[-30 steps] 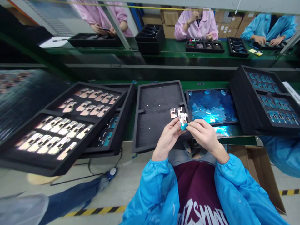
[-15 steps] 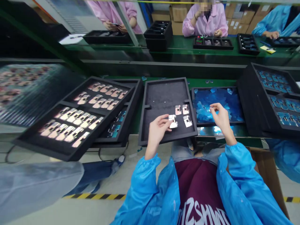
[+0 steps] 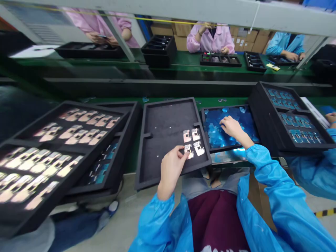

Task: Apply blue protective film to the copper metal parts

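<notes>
My left hand [image 3: 171,171] rests at the near edge of a black foam tray [image 3: 165,122], its fingertips on a copper-and-silver metal plate [image 3: 188,150]. Three more such plates [image 3: 195,134] lie close by on the foam, at the tray's right side. My right hand [image 3: 231,127] lies over a black tray heaped with loose blue film pieces [image 3: 215,131], its fingers curled down among them. Whether those fingers grip a piece is hidden.
Stacked black trays of metal plates [image 3: 65,140] stand to my left, and trays of blue-covered parts [image 3: 296,119] to my right. A co-worker's blue sleeve [image 3: 312,175] shows at right. Across the green bench [image 3: 183,59], several co-workers sit at trays.
My right hand has moved right, from just above the blue film onto it. My left hand has shifted down to a plate nearer the tray's front edge. The view has swung slightly.
</notes>
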The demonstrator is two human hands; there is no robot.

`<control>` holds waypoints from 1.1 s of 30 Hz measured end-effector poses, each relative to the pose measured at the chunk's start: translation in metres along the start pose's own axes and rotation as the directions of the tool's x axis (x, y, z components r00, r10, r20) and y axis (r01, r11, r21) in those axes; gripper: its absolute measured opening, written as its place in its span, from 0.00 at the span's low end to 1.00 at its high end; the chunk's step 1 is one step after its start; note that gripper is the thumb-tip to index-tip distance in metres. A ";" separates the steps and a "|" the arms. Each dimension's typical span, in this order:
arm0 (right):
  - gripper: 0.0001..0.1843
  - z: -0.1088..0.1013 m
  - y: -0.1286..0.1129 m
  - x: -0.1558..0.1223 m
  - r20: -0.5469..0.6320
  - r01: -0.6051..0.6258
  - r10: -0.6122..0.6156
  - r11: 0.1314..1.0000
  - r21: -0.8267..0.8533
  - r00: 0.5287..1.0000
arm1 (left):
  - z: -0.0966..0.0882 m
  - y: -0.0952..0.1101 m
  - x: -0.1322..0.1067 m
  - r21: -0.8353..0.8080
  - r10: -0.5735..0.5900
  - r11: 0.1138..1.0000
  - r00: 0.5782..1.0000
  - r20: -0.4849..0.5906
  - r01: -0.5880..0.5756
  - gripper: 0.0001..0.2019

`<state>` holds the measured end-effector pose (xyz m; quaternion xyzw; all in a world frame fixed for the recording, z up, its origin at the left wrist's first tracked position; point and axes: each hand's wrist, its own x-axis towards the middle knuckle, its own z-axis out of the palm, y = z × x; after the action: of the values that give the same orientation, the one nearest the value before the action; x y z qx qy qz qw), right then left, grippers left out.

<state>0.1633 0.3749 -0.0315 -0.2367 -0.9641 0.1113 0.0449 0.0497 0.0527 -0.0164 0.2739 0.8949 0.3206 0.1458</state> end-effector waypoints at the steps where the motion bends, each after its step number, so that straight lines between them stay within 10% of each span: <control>1: 0.12 -0.004 0.006 0.005 0.009 0.008 -0.008 1.000 0.003 1.000 | -0.005 0.000 0.001 0.009 0.001 1.000 1.000 0.022 -0.001 0.13; 7: 0.17 -0.038 0.056 0.077 -0.044 -0.124 0.126 0.991 0.050 0.991 | -0.045 0.011 0.014 -0.052 0.089 0.994 0.995 -0.041 -0.091 0.17; 14: 0.42 -0.012 0.072 0.190 -0.052 -0.587 0.598 0.797 0.145 0.800 | -0.040 0.017 0.017 -0.233 0.092 0.964 0.984 -0.154 -0.127 0.16; 19: 0.48 0.013 0.057 0.219 -0.078 -0.610 0.629 0.773 0.175 0.774 | -0.038 0.002 0.013 -0.313 0.039 0.946 0.988 -0.147 -0.084 0.14; 24: 0.47 -0.009 0.045 0.220 -0.071 -0.577 0.602 0.788 0.214 0.796 | -0.040 0.002 0.018 -0.407 0.025 0.910 0.993 -0.117 -0.071 0.12; 27: 0.44 -0.037 0.009 0.192 -0.105 -0.407 0.444 0.877 0.256 0.890 | -0.038 0.011 0.021 -0.557 0.016 0.828 0.997 -0.080 -0.058 0.12; 29: 0.44 -0.055 -0.033 0.150 -0.210 -0.035 0.108 0.946 0.321 0.972 | -0.035 0.021 0.022 -0.689 0.000 0.724 0.999 -0.044 -0.030 0.14; 31: 0.46 -0.069 -0.079 0.094 -0.285 0.434 -0.344 0.823 0.367 0.895 | -0.030 0.031 0.023 -0.811 -0.013 0.585 1.000 0.001 0.009 0.19; 33: 0.47 -0.078 -0.119 0.037 -0.233 0.610 -0.567 0.690 0.390 0.790 | -0.025 0.040 0.023 -0.886 -0.019 0.462 1.000 0.021 0.027 0.23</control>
<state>0.0884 0.3047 0.0738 0.0969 -0.9334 0.2973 0.1763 0.0359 0.0798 0.0261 0.1478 0.6021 0.7350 0.2746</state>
